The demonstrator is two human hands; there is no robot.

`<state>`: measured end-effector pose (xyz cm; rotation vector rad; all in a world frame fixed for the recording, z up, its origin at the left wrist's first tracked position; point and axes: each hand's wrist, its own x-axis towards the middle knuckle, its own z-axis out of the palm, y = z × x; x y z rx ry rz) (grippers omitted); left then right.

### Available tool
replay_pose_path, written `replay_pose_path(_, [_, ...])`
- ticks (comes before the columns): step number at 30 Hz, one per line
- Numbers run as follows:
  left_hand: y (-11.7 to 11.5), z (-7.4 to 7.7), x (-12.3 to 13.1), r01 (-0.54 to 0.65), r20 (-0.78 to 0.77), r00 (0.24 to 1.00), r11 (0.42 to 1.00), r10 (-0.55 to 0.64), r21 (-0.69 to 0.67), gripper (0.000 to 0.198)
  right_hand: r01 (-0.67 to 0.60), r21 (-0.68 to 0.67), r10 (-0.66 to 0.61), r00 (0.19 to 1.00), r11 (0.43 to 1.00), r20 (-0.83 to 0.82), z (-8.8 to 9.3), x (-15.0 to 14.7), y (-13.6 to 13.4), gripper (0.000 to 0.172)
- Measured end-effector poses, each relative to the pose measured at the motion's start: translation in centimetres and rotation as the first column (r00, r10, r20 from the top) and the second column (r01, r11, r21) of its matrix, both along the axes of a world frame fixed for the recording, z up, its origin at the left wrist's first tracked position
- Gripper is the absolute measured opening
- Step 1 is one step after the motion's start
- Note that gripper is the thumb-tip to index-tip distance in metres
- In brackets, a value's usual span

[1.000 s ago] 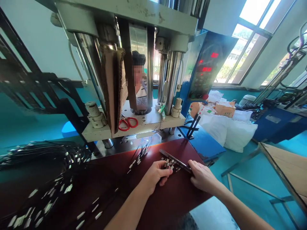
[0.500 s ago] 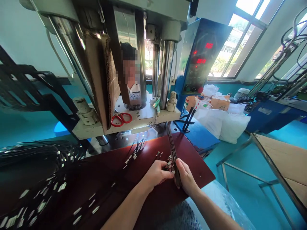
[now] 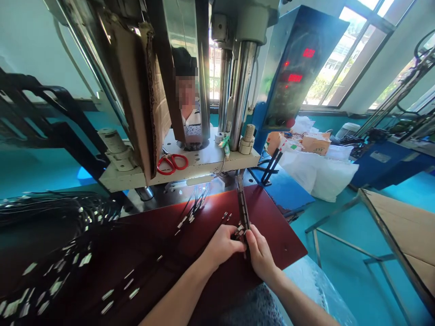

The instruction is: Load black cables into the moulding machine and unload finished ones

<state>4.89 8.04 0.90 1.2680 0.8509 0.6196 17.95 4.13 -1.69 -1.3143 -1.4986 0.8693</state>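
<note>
From our head view, at lower centre of the frame, our left hand is clenched on small metal terminals at a dark slotted bar. Our right hand grasps that bar, which lies along the dark red surface. Bundled wires lie at left.

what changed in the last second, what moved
The right hand has swung the dark slotted bar from lying crosswise to pointing straight ahead, gripping its near end. The left hand stays against the metal terminals on the bar. The red-handled scissors and black wire bundle stayed put.
</note>
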Motion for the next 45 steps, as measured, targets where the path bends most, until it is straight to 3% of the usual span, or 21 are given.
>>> replay_pose_path(4, [-0.2,0.0,-0.2,0.006,-0.033,0.999,0.996,-0.003,0.091,0.009,-0.040,-0.013,0.040,0.999,0.999,0.006,0.2,-0.1,0.1,0.032])
replay_pose_path(8, [0.5,0.4,-0.7,-0.030,0.074,0.997,0.996,0.024,0.081,0.024,-0.110,-0.182,0.059,0.962,0.977,-0.266,0.6,0.3,-0.1,0.034])
replay_pose_path(10, [0.9,0.4,-0.9,-0.066,0.129,0.990,0.997,0.062,0.028,0.032,-0.102,-0.201,0.029,0.942,0.974,-0.335,0.8,0.6,-0.3,0.034])
replay_pose_path(12, [1.0,0.3,-0.9,-0.071,0.096,0.993,0.997,0.071,-0.002,0.033,-0.060,-0.180,-0.006,0.939,0.982,-0.345,0.9,0.9,-0.5,0.035])
replay_pose_path(17, [0.5,0.2,-0.2,-0.064,-0.101,0.991,0.977,0.086,0.205,0.022,-0.077,-0.157,0.017,0.937,0.985,-0.349,1.1,1.0,-0.7,0.032])
replay_pose_path(23, [0.1,0.3,0.0,-0.030,-0.136,0.989,0.974,0.062,0.224,0.017,-0.108,-0.189,0.041,0.943,0.976,-0.331,1.4,0.8,-0.5,0.036])
replay_pose_path(30, [0.1,-0.3,-0.3,-0.057,-0.087,0.993,0.968,0.081,0.245,0.021,-0.102,-0.151,0.085,0.989,0.983,-0.118,0.6,0.7,-0.4,0.035])
replay_pose_path(33, [0.4,0.1,-0.8,-0.056,-0.058,0.996,0.973,0.071,0.224,0.022,-0.109,-0.169,0.069,0.972,0.980,-0.225,0.8,0.6,-0.5,0.035])
replay_pose_path(38, [0.9,0.9,-1.3,-0.053,0.054,0.997,0.996,0.049,0.073,0.028,-0.125,-0.171,0.060,0.938,0.977,-0.341,0.7,0.7,-0.7,0.040])
replay_pose_path(45, [0.8,0.4,-0.5,-0.076,-0.085,0.993,0.994,0.083,0.084,0.030,-0.137,-0.186,0.051,0.913,0.973,-0.405,0.1,1.2,-0.8,0.050])
